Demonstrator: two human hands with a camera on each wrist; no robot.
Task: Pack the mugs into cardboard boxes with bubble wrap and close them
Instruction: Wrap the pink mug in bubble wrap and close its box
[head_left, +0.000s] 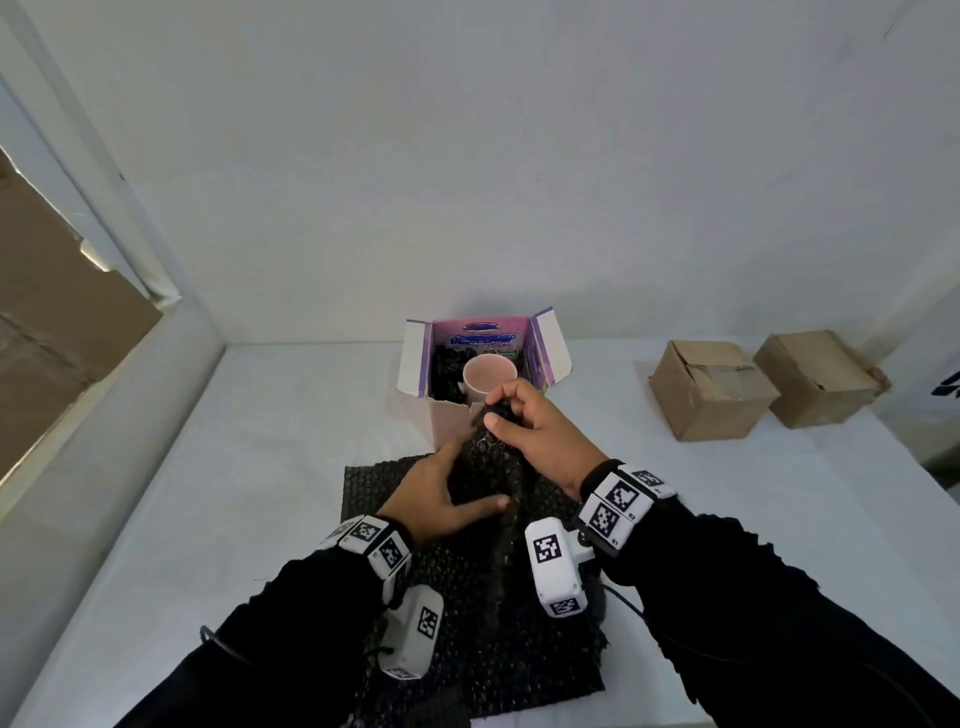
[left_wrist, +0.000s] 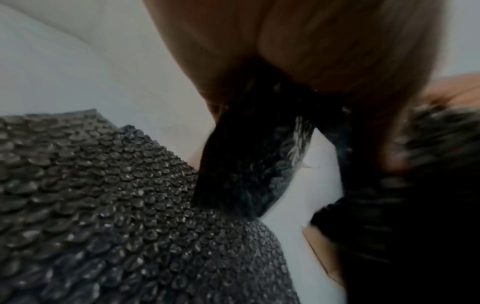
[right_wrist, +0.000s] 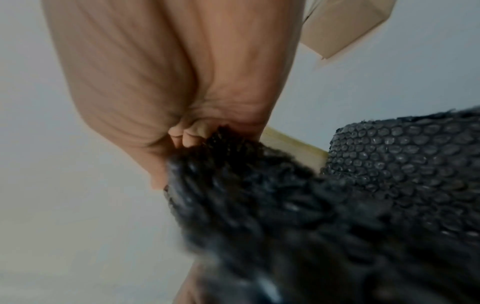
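Right hand (head_left: 524, 421) is pinching a bunched strip of black bubble wrap (head_left: 488, 467) up off the worktop (head_left: 249, 457), left hand (head_left: 441, 493) cupping its side. Mug (head_left: 490, 375) is sitting in the open box (head_left: 415, 364). I'd be stuffing gaps evenly.

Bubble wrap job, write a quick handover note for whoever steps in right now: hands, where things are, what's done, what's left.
Right hand: pinching a bunched strip of black bubble wrap, lifted near the open box.
Left hand: on the same strip lower down, thumb out; its grip is not clear.
Things: pink mug stands upright in the open box with black wrap beside it. More wrap sheets lie flat on the table. Two brown boxes sit closed at right.
Done: mug is in the box, partly padded.
Left: tuck the held strip in, then close the flaps.
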